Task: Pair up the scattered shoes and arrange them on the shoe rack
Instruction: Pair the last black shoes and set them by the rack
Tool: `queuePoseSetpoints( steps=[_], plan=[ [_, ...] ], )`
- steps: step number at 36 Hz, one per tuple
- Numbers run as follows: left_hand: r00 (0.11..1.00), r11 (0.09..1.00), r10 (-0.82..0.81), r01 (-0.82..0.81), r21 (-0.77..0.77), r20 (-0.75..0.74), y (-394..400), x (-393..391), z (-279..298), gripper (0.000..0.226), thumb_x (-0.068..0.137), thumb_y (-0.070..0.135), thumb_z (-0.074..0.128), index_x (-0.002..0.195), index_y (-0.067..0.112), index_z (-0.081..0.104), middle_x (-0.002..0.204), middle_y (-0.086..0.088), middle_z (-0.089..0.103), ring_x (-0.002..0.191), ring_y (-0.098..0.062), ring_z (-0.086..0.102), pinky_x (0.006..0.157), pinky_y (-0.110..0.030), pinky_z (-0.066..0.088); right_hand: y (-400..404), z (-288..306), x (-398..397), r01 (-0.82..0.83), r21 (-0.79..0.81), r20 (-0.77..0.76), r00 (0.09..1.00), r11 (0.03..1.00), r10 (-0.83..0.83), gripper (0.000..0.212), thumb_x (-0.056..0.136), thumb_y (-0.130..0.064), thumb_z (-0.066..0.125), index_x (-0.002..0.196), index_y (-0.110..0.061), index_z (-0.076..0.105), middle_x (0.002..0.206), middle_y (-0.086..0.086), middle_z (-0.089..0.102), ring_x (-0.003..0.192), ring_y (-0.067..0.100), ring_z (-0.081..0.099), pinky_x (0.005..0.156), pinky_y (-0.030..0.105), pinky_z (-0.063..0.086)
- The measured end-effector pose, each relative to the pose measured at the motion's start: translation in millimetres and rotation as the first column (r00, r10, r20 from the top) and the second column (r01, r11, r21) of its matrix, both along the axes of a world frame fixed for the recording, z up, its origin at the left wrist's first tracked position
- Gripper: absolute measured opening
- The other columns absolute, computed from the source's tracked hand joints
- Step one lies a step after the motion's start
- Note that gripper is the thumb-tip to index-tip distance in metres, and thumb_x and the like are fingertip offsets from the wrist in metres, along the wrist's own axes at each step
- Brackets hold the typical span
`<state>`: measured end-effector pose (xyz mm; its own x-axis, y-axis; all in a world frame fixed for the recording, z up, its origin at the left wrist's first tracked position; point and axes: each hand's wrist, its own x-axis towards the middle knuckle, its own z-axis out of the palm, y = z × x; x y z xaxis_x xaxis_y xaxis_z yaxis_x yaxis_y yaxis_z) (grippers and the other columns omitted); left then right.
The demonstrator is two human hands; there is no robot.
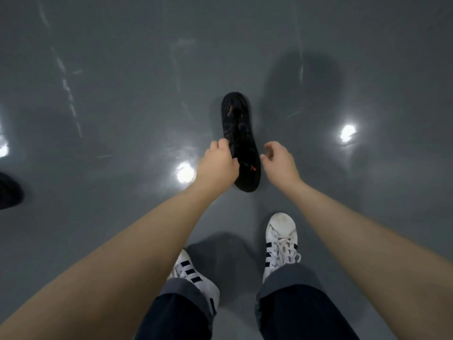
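Head view: one black shoe [240,141], two hands.

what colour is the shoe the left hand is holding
Black, with a small orange mark near the heel; the head view shows the shoe in the left hand.

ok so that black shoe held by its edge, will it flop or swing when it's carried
Probably it swings a bit: the left hand pinches the black shoe only at one side edge, near the heel. It looks fairly stiff, holding its shape lengthwise. Likely light, since one pinch carries it while the right hand hovers open beside it.
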<state>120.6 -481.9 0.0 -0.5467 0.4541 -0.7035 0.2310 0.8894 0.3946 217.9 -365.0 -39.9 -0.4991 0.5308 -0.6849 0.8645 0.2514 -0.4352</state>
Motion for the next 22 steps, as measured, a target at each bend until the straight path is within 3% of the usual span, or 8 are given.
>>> queuePoseSetpoints(
  steps=[4,8,15,22],
  plan=[
    [0.999,1.0,0.027,-0.027,-0.014,-0.047,-0.6,5.3,-47.1,0.052,0.09,0.021,0.055,0.134,0.004,0.033,0.132,-0.015,0.038,0.117,-0.034,0.046,0.094,-0.045,0.044,-5.6,-44.8,-9.6,-0.026,0.028,0.003,1.0,0.999,0.026,0.049,0.096,-0.028,0.049,0.141,-0.013,0.036,0.134,0.009,0.045,0.118,0.024,0.047,0.088,0.036,0.043],
    [0.997,0.997,0.075,-0.076,-0.012,-0.028,-2.2,5.3,-80.0,0.063,0.089,0.021,0.057,0.14,0.002,0.025,0.135,-0.018,0.038,0.123,-0.035,0.042,0.1,-0.044,0.039,-16.4,-73.0,-16.0,-0.107,0.108,-0.009,0.994,0.988,0.109,0.046,0.095,-0.025,0.049,0.138,-0.015,0.037,0.13,0.008,0.044,0.119,0.026,0.042,0.08,0.035,0.041],
    [1.0,0.998,0.012,-0.013,-0.067,-0.026,-6.3,14.1,-102.8,0.048,0.093,0.03,0.049,0.132,0.008,0.032,0.126,-0.016,0.052,0.114,-0.036,0.049,0.092,-0.042,0.04,-23.3,-86.0,-23.6,-0.149,0.331,0.031,0.989,0.932,0.147,0.021,0.094,-0.013,0.047,0.115,-0.009,0.045,0.116,0.01,0.05,0.104,0.03,0.049,0.064,0.037,0.036],
    [0.999,0.998,0.055,-0.055,-0.035,-0.002,-11.1,8.1,-94.8,0.048,0.094,0.03,0.046,0.135,0.008,0.031,0.127,-0.017,0.049,0.113,-0.037,0.049,0.093,-0.045,0.042,-24.3,-70.5,-31.6,-0.124,0.322,0.018,0.992,0.938,0.125,0.014,0.089,-0.001,0.04,0.098,-0.01,0.047,0.101,0.006,0.054,0.085,0.023,0.049,0.06,0.03,0.026]
  ],
)
